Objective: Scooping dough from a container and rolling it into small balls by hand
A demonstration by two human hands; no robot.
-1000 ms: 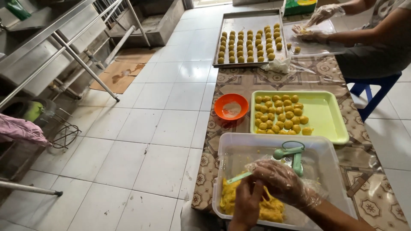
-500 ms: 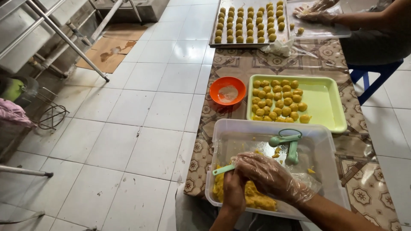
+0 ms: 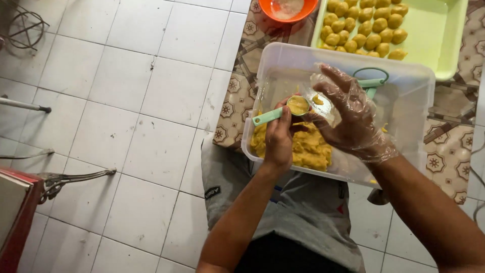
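A floor of pale tiles (image 3: pixel 126 101) is seen from above, with a table under a patterned cloth (image 3: pixel 237 96) set along its edge. At the near end of that table a mint-green measuring spoon (image 3: pixel 283 110) is pinched by the bare left hand (image 3: pixel 278 136), the fingers closed around its handle near the bowl, which is filled level with yellow dough. Just to the right of the spoon, the right hand (image 3: pixel 351 119), covered by a thin clear plastic glove, is held with fingers spread and lightly curled, the fingertips touching or almost touching the spoon's bowl; nothing is gripped by it. Both hands are held over a clear plastic tub (image 3: pixel 419 101), and directly below the spoon a lump of yellow dough (image 3: pixel 308 149) lies in the tub's near corner. Beyond the right hand, a second green scoop (image 3: pixel 371 81) is seen lying in the tub. Farther out, past the tub's far wall, a lime-green tray (image 3: pixel 444 40) is set, with rows of small yellow dough balls (image 3: pixel 364 30) gathered at its left side. To the left of the tray, an orange bowl (image 3: pixel 285 7) stands on the cloth.
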